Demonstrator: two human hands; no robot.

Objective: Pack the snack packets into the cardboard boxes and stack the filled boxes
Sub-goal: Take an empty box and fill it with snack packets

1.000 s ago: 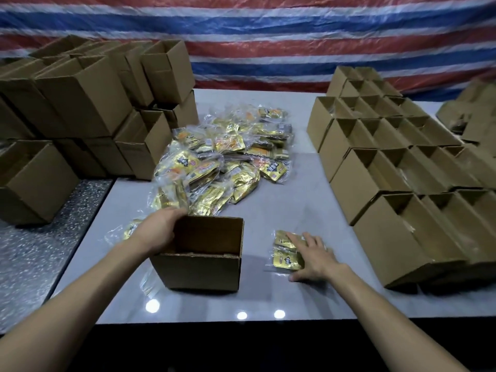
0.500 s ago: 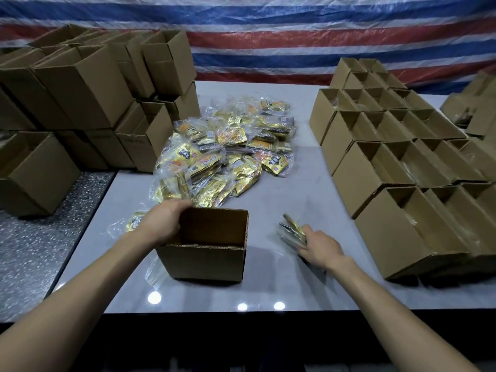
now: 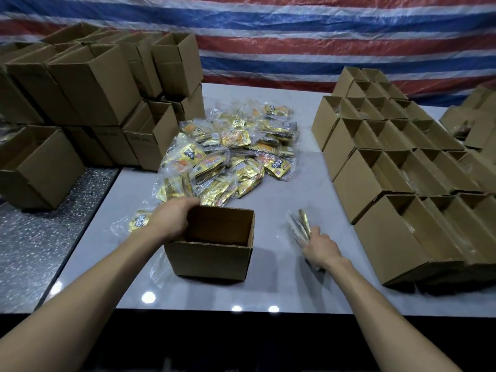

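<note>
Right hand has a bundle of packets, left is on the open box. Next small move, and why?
Probably carry the right hand leftward and lower its packets into the open box. The packets are gripped, standing on edge just right of the box; the box top is open and the left hand grips its far-left corner, steadying it.

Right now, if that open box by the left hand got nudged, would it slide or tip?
Probably slide: the open box looks empty, so likely light, and the table is glossy. It sits flat, so tipping seems unlikely. The left hand grips its rim, which should steady it.
</note>
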